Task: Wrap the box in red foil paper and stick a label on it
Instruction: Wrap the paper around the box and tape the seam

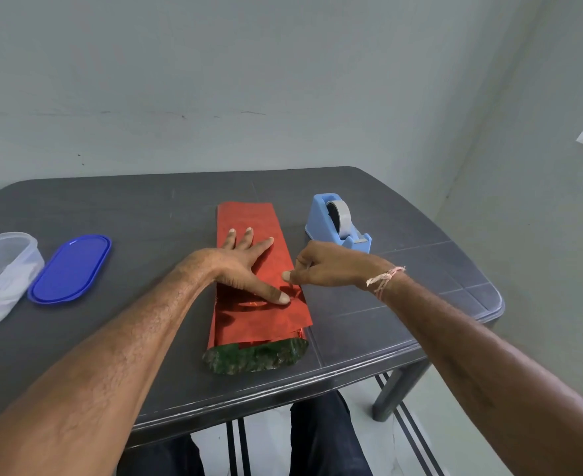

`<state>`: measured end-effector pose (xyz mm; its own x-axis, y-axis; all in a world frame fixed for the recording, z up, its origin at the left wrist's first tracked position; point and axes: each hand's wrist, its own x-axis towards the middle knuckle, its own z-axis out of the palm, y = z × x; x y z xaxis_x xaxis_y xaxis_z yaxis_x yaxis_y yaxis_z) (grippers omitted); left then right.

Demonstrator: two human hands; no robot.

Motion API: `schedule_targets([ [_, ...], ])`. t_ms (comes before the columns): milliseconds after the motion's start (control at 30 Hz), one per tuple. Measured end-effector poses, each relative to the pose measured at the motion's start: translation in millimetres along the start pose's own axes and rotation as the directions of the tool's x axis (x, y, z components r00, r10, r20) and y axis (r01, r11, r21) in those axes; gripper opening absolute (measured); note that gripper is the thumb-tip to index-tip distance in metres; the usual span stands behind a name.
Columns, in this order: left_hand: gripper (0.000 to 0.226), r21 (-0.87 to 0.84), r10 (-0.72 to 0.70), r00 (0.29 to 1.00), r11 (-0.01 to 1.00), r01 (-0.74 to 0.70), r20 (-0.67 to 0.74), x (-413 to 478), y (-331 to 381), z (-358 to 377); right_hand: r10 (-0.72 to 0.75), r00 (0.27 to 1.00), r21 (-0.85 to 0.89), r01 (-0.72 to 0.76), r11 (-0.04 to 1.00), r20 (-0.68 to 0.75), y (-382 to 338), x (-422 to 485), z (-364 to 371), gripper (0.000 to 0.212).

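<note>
Red foil paper (248, 221) lies folded lengthwise over the box in the middle of the dark table (145, 214); the box itself is hidden under it. At the near end the foil's shiny dark-green inner side (255, 359) sticks out. My left hand (245, 266) presses flat on the foil with fingers spread and the thumb stretched toward the seam. My right hand (321, 266) sits at the foil's right edge, thumb and fingers pinching what looks like a small strip of clear tape (293, 293) by my left thumb.
A light blue tape dispenser (339, 223) with a grey roll stands right of the foil. At the left lie a blue oval lid (71, 267) and a clear plastic container (1, 276). The table's front edge and my knees are below.
</note>
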<state>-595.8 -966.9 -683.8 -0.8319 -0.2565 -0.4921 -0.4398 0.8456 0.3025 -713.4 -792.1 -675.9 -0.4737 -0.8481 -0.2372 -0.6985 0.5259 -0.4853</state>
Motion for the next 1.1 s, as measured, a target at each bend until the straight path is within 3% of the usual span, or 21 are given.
schedule_targets([
  [200,0.142,-0.009,0.008,1.0,1.0,-0.008,-0.01,-1.0,0.0,0.8,0.003,1.0,-0.038,-0.003,0.999,-0.01,0.8,0.8,4.4,0.052],
  [333,0.144,-0.024,0.01,1.0,1.0,-0.01,-0.008,-0.5,-0.6,0.9,0.015,1.0,-0.021,-0.015,1.0,0.012,2.4,0.0,4.2,0.045],
  [633,0.145,-0.015,0.014,1.0,1.0,-0.014,0.017,0.0,-1.8,1.3,0.079,0.984,0.2,-0.111,0.973,0.158,16.8,0.0,5.7,0.048],
  [900,0.151,-0.026,0.019,0.999,0.999,-0.018,0.031,2.6,-4.8,1.1,0.019,0.97,0.341,-0.103,0.934,0.242,34.9,12.5,15.6,0.062],
  [1100,0.159,-0.024,0.023,0.998,0.999,-0.021,0.052,5.6,-7.9,1.2,-0.021,0.965,0.383,-0.084,0.92,0.261,42.8,17.8,18.1,0.034],
])
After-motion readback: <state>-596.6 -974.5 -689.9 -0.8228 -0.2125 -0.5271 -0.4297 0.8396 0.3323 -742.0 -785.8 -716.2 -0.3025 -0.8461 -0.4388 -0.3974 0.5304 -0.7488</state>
